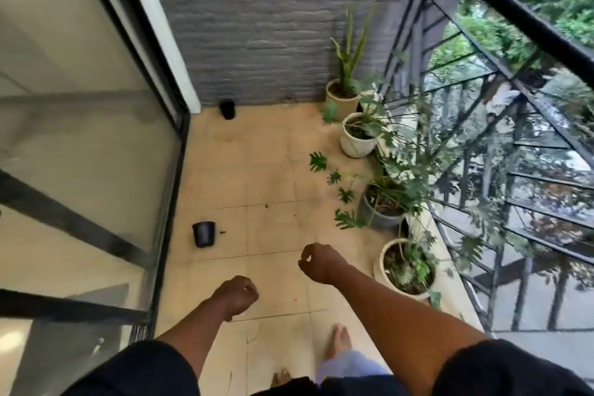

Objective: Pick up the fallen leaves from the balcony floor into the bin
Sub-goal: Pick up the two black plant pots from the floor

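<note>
Standing barefoot on the tiled balcony floor (273, 225), a person holds both arms forward. The left hand (236, 296) has its fingers curled into a loose fist and holds nothing. The right hand (318, 262) is also curled with nothing visible inside it.

Several green fallen leaves (318, 161) lie on the floor at about 1 o'clock from the hands, just beside a row of potted plants (356, 135) that stands along the black metal railing (514, 151). One more leaf (347, 219) touches the grey pot (381, 214).

A small black bin (203, 233) stands at 10 o'clock from the left hand, near the glass sliding door (86, 138). A second black pot (227, 108) stands far at 12 o'clock, against the grey brick wall (257, 26). One bare foot (339, 342) shows near the bottom.
</note>
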A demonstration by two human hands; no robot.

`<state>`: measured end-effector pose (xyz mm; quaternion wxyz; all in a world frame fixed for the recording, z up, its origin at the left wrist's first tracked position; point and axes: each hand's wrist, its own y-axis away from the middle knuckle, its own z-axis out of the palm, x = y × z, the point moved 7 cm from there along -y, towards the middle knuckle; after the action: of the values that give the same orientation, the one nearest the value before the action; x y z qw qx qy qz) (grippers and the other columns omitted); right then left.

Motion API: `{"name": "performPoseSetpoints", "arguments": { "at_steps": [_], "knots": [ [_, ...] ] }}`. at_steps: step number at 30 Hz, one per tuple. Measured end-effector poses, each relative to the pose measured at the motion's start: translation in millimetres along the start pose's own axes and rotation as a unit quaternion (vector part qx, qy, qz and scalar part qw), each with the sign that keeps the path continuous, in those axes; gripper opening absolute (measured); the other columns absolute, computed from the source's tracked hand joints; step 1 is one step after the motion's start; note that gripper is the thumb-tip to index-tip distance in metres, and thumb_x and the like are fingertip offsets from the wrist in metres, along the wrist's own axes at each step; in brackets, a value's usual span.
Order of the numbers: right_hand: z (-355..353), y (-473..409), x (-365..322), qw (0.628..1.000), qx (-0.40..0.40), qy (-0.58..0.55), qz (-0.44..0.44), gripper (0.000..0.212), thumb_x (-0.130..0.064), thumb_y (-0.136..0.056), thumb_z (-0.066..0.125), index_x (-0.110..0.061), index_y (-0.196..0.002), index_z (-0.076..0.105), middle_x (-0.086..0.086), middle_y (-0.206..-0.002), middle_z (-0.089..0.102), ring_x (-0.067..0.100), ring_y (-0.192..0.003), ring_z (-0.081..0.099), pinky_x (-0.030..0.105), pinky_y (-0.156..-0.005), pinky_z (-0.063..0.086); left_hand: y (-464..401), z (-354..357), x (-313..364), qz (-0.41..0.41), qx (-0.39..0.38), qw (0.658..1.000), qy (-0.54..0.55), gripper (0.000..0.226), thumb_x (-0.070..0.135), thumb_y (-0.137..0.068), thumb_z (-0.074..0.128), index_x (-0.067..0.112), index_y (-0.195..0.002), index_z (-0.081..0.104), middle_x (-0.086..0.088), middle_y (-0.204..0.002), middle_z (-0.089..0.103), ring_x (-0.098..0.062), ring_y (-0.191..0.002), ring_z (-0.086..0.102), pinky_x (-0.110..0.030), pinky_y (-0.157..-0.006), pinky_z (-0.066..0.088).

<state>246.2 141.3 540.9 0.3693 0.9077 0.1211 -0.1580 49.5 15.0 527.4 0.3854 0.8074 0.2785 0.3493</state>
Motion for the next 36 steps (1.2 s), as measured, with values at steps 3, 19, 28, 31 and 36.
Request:
{"name": "performPoseSetpoints", "arguments": {
  "at_steps": [3, 19, 28, 31, 36],
  "knots": [
    [-16.6, -38.2, -25.2, 1.000, -0.008, 0.014, -0.022, 0.037, -0.040, -0.096, 0.054, -0.017, -0.123, 0.064, 0.008, -0.129, 0.064, 0.031, -0.116, 0.061, 0.036, -0.097, 0.051, -16.8, -25.3, 4.1, -0.010, 0.012, 0.999, 0.030, 0.019, 0.031, -0.094, 0.058, 0.026, -0.109, 0.067, -0.003, -0.112, 0.067, -0.018, -0.087, 0.063, -0.025, -0.058, 0.052],
    [-110.0, -244.4, -160.2, 0.960, -0.110, 0.169, -0.193, 0.041, -0.043, -0.095, 0.053, -0.016, -0.124, 0.064, 0.008, -0.136, 0.060, 0.032, -0.123, 0.058, 0.038, -0.101, 0.050, -114.4, -166.8, 57.8, -0.118, 0.103, 0.967, 0.200, 0.027, 0.038, -0.097, 0.061, 0.025, -0.120, 0.065, -0.006, -0.116, 0.064, -0.024, -0.101, 0.064, -0.024, -0.054, 0.047],
    [-127.2, -362.3, -268.3, 0.939, -0.129, 0.201, -0.246, 0.038, -0.034, -0.100, 0.054, -0.011, -0.129, 0.062, 0.008, -0.139, 0.058, 0.029, -0.130, 0.053, 0.030, -0.107, 0.039, -211.2, -276.3, 52.2, -0.134, 0.147, 0.968, 0.150, 0.037, 0.026, -0.102, 0.054, 0.013, -0.136, 0.062, -0.008, -0.141, 0.058, -0.028, -0.128, 0.056, -0.025, -0.085, 0.043],
    [-132.8, -380.7, -294.6, 0.938, -0.126, 0.198, -0.255, 0.037, -0.035, -0.098, 0.055, -0.011, -0.125, 0.063, 0.009, -0.135, 0.061, 0.031, -0.124, 0.058, 0.035, -0.106, 0.046, -235.3, -296.3, 41.4, -0.123, 0.141, 0.971, 0.149, 0.038, 0.031, -0.104, 0.051, 0.014, -0.137, 0.058, -0.013, -0.148, 0.052, -0.032, -0.133, 0.050, -0.026, -0.096, 0.039],
    [-113.7, -450.5, -340.4, 0.928, -0.172, 0.225, -0.242, 0.036, -0.033, -0.100, 0.053, -0.011, -0.128, 0.062, 0.009, -0.138, 0.059, 0.032, -0.129, 0.053, 0.032, -0.105, 0.043, -294.3, -331.0, 1.3, -0.163, 0.128, 0.957, 0.205, 0.053, 0.032, -0.099, 0.058, 0.018, -0.149, 0.045, -0.010, -0.152, 0.048, -0.031, -0.136, 0.048, -0.031, -0.105, 0.039]
  ]
}}
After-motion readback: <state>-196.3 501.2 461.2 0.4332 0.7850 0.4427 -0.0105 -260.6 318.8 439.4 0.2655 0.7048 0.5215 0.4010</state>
